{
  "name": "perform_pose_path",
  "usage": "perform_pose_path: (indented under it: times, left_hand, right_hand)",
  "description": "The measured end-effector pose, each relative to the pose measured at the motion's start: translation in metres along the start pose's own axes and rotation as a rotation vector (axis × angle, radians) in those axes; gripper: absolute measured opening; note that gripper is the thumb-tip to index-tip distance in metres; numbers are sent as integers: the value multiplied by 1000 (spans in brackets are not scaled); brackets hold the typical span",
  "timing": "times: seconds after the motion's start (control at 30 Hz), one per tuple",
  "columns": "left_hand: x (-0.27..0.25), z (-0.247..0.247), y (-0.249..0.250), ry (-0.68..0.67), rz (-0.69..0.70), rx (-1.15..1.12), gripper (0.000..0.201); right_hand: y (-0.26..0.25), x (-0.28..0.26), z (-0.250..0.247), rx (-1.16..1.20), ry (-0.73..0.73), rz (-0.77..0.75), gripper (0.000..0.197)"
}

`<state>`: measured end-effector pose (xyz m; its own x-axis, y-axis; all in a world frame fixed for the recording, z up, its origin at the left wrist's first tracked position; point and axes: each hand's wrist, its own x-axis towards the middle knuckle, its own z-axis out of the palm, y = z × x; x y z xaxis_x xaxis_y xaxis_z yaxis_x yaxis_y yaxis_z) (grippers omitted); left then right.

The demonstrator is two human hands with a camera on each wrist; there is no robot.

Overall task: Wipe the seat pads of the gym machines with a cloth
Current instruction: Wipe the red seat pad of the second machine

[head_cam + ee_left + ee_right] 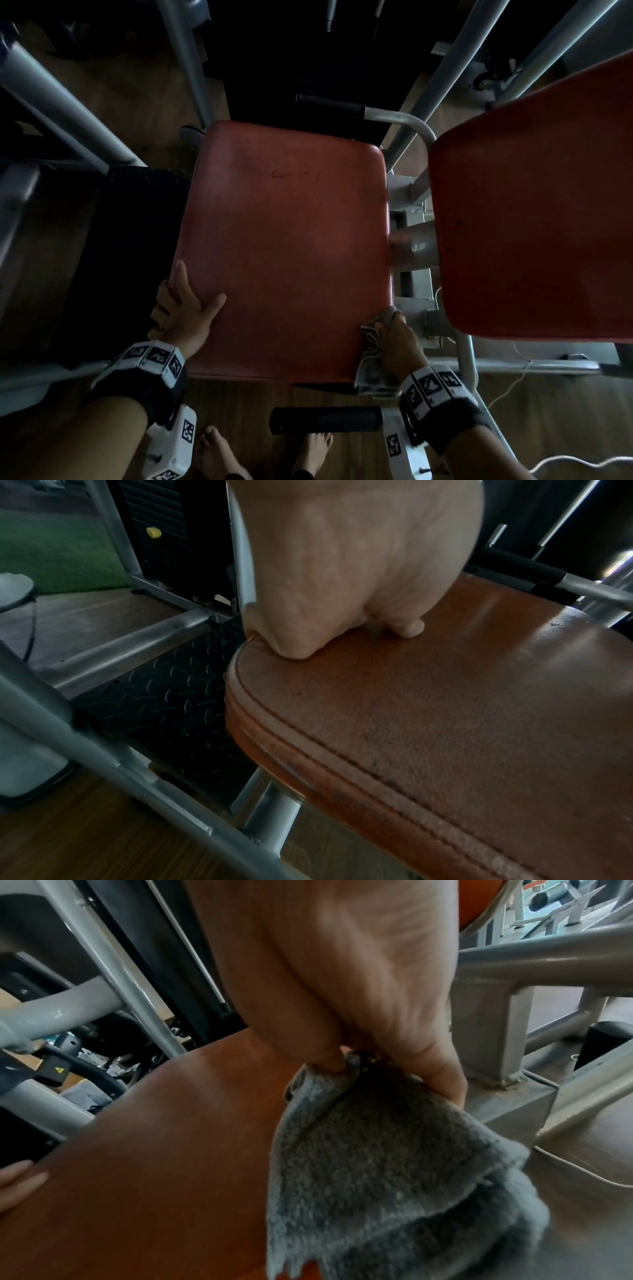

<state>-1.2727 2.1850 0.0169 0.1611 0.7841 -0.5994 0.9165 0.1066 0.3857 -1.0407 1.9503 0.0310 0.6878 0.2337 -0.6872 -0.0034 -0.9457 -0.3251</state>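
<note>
A red-brown seat pad (284,246) fills the middle of the head view. My left hand (186,308) holds its near left edge, thumb on top and the other fingers bent down over the side; the left wrist view shows the hand (342,574) resting on the stitched leather seat pad (445,723). At the seat's near right corner my right hand (397,337) grips a bunched grey terry cloth (371,368). In the right wrist view the cloth (377,1177) hangs from my right hand's fingers (441,1074) over the seat pad (171,1150).
A red back pad (534,222) stands close on the right, joined by grey frame tubes (414,246). A black foam roller (325,419) lies below the seat's front edge, above my bare feet (212,448). A black tread plate (171,702) lies left of the seat. Grey uprights surround the machine.
</note>
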Motion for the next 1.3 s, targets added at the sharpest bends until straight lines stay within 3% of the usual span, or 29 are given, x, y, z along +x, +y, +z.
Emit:
perform_pose_path:
  times: [0.17, 0.33, 0.47, 0.53, 0.67, 0.83, 0.93, 1.03, 1.1, 1.2, 1.3]
  left_hand:
    - [-4, -4, 5, -33, -8, 22, 93]
    - [4, -21, 23, -71, -68, 97, 96]
    - [34, -38, 62, -11, 26, -105, 91]
    - [49, -38, 82, -17, 56, -140, 103]
    - [62, -33, 96, -98, 14, 43, 133]
    - [64, -31, 101, -99, -24, 160, 153]
    - [65, -30, 103, -88, -37, 185, 156]
    - [63, -30, 104, -81, -34, 196, 155]
    - [62, -31, 105, -82, -29, 191, 154]
    - [61, -32, 106, -90, -28, 187, 154]
    - [62, -33, 107, -99, -31, 173, 155]
  right_hand:
    - [-10, 18, -3, 19, 76, -57, 37]
    - [18, 10, 5, 26, -33, -45, 40]
    - [9, 21, 1, 41, -11, -30, 24]
    - [-15, 30, -9, 5, 8, -86, 32]
    - [-68, 64, -34, -15, 92, -144, 34]
    - [-66, 63, -29, 36, 125, -137, 45]
    - [-57, 45, -22, 51, 113, -109, 55]
    - [-65, 61, -22, 66, 139, -84, 50]
    - [-76, 70, -27, 144, 124, -76, 60]
    - [-80, 68, -32, 49, 84, -100, 58]
    - [-69, 54, -27, -84, 89, -128, 69]
